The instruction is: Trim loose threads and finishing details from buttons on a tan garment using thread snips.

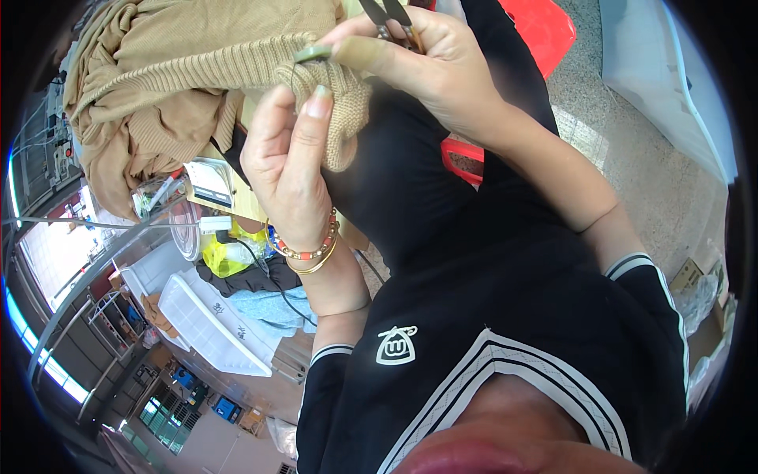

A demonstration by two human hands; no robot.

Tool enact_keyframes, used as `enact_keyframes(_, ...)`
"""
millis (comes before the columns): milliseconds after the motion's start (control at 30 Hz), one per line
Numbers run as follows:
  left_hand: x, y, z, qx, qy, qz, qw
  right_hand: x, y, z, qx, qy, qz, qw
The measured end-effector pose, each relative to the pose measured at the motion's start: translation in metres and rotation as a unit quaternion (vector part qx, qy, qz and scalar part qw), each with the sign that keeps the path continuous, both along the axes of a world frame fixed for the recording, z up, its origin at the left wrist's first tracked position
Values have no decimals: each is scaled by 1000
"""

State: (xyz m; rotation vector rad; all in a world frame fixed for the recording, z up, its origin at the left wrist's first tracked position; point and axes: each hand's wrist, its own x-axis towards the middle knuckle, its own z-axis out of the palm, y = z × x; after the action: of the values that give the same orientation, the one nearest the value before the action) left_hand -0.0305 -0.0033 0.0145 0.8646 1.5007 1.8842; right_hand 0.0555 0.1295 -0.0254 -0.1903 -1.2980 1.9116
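Note:
My left hand (288, 154) pinches the ribbed edge of a tan knit garment (346, 118) between thumb and fingers. Against that edge lies a round green button (313, 53), held at its right side by the thumb and index finger of my right hand (426, 67). Dark-bladed thread snips (387, 17) are also tucked in the right hand, their blades pointing away from the button. A yellowish cover wraps the right thumb. Whether a needle or thread is between the fingers cannot be made out.
More tan knitwear (158, 103) is heaped at the upper left. Below it are a clear jar (158, 193) with a marker and a yellow bag (225, 257). A white crate (209, 324) stands lower left, a red stool (545, 31) and translucent bin (671, 79) at the right.

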Motion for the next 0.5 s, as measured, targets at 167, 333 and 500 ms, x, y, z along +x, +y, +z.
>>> enact_keyframes(167,-11,-1,-4,5,-30,-40,999,7,6,3,76,-65,9,995)
enact_keyframes(333,-11,-1,4,32,-23,-30,999,2,12,6,39,0,40,998)
enact_keyframes(500,-13,-15,25,64,-62,-50,995,-23,32,27,409,85,27,908)
